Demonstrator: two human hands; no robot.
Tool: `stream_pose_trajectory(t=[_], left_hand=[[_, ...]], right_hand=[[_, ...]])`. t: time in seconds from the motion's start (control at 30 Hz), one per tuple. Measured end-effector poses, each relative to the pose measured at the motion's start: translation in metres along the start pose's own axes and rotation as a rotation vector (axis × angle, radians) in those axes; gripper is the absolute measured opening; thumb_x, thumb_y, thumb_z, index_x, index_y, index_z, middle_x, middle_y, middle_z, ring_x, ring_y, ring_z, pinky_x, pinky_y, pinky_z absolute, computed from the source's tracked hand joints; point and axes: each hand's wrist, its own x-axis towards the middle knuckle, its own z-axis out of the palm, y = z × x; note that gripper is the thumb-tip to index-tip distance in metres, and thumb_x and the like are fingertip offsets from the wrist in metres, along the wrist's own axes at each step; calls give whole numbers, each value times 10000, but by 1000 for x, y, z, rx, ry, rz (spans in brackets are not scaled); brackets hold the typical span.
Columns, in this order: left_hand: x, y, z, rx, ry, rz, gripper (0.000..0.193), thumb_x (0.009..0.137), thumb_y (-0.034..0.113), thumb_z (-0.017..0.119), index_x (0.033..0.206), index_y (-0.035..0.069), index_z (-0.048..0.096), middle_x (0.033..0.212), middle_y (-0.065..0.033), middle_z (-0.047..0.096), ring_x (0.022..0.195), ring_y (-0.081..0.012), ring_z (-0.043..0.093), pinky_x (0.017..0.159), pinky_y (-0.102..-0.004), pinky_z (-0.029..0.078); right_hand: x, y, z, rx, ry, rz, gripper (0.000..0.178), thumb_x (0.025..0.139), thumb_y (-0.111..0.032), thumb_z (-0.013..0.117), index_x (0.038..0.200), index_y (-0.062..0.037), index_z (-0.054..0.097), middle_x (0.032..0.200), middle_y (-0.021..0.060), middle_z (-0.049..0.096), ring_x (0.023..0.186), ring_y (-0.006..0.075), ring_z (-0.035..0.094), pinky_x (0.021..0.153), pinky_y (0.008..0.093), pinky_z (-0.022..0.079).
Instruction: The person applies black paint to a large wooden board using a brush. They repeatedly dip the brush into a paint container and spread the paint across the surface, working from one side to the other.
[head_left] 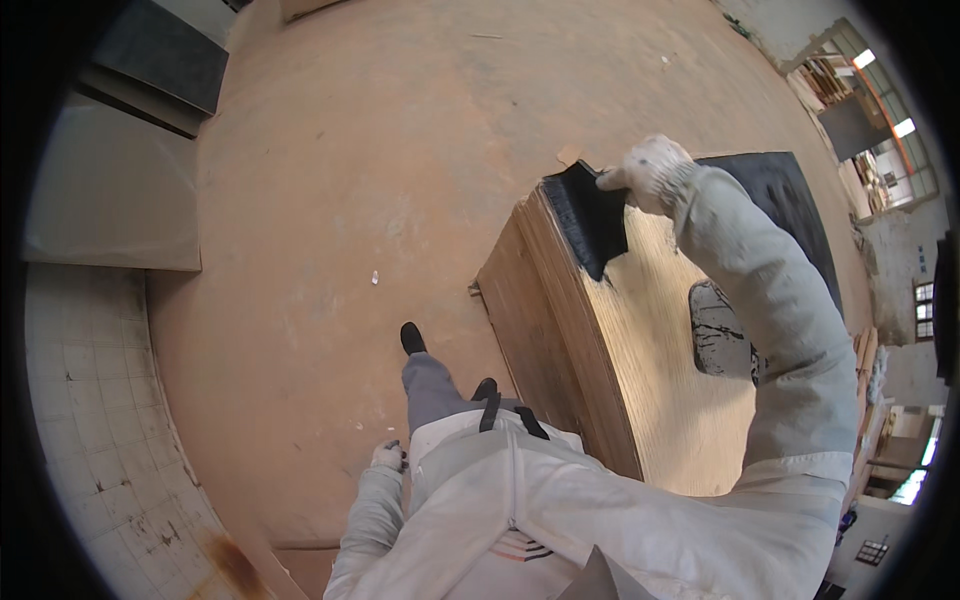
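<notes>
A dusty reddish-brown floor [300, 320] fills most of the workshop view, with pale tiles [95, 390] at the lower left of the frame and a window [880, 110] at the upper right. The right hand [655, 175], which looks gloved, is in the upper middle-right of the frame, with its fingers bent over a ragged black area [590, 225]; whether it grasps something there, I cannot tell. The left hand [388, 456] hangs beside the body, at the lower middle; its fingers seem curled, but I cannot tell if they hold anything.

The top wooden board [670, 410] lies on a stack of boards [560, 310], right of centre. It is directly under the right arm, so the right hand is much nearer, at the board's far end; the left hand is well apart, to the left. Its long side seems to run from the upper middle toward the lower right, slightly slanted. A grey-black patch [716, 325] lies beside the right sleeve [775, 280]. Farther, large panels [110, 190] stand at the upper left.
</notes>
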Motion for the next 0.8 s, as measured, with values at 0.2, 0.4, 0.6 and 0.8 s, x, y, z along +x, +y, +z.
stream_pose_trajectory(t=[0.2,0.4,0.6,0.8], left_hand=[[-9,22,-22,-71,22,-23,428,1055,116,563,1477,58,612,954,-135,743,559,-195,653,451,-345,491],[10,79,-26,54,-79,81,446,1067,147,550,1501,48,583,1006,-129,742,580,-187,653,473,-336,495],[33,167,-17,68,-181,266,440,1068,160,568,1495,55,593,1045,-122,748,613,-172,653,520,-329,514],[28,264,27,234,-356,386,421,1066,140,569,1480,82,619,1082,-116,756,670,-155,660,560,-316,528]], right_hand=[[-35,-27,-2,-139,-145,-87,510,873,-85,724,1303,-355,767,1141,56,800,1096,322,753,969,430,607],[-22,-22,-5,16,1,33,376,917,-133,729,1261,-272,789,1124,72,798,1066,324,755,944,431,610],[-58,-33,16,-76,-143,11,381,889,-152,711,1202,-348,801,1055,42,789,1057,280,759,902,458,607],[-15,-27,7,-4,-25,71,419,844,-86,734,1191,-309,809,1075,41,791,1060,304,753,875,459,611]])
